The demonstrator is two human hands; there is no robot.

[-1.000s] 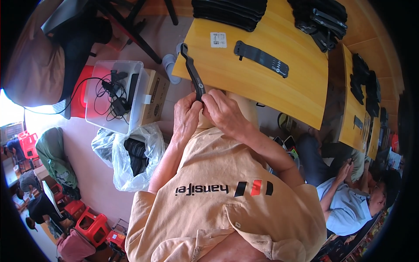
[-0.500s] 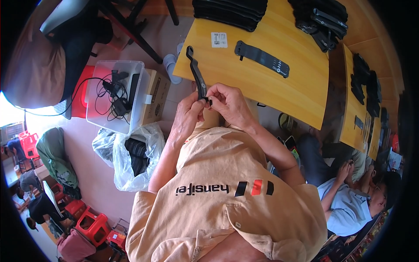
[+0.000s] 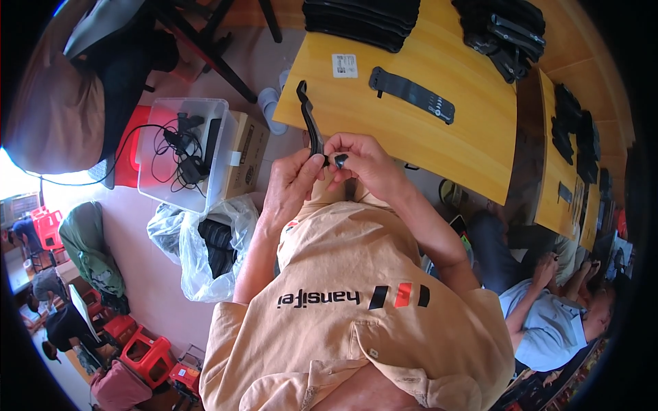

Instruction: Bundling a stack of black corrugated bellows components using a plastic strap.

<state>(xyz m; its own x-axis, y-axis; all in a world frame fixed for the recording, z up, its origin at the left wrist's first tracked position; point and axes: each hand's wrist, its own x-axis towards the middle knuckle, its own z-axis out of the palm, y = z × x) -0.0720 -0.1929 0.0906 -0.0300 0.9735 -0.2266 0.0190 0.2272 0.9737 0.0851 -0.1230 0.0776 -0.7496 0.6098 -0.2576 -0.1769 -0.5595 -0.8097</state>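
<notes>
My left hand (image 3: 293, 181) is closed, its thumb and fingers pinching the lower end of a dark strap (image 3: 310, 120). The strap stands up from the grip, narrow edge showing, its top end curved. Right beside it, my right hand (image 3: 367, 166) is closed in a pinch on a small black piece (image 3: 340, 160) at the strap's lower end. Whether that piece is joined to the strap is hidden by the fingers. A similar dark grey strap (image 3: 411, 95) with light markings lies flat on the yellow table (image 3: 473, 161) ahead.
A stack of black straps (image 3: 362, 20) and a dark pile (image 3: 504, 34) sit on the table, near a white label (image 3: 345, 66). At left are a clear bin (image 3: 154, 179) of cables, a cardboard box (image 3: 248, 154) and a plastic bag (image 3: 199, 274). Another person (image 3: 541, 322) sits at right.
The strap's upper end has dropped slightly and shifted right. The small black piece in my right hand shows more now, with my right fingers shifted around it.
</notes>
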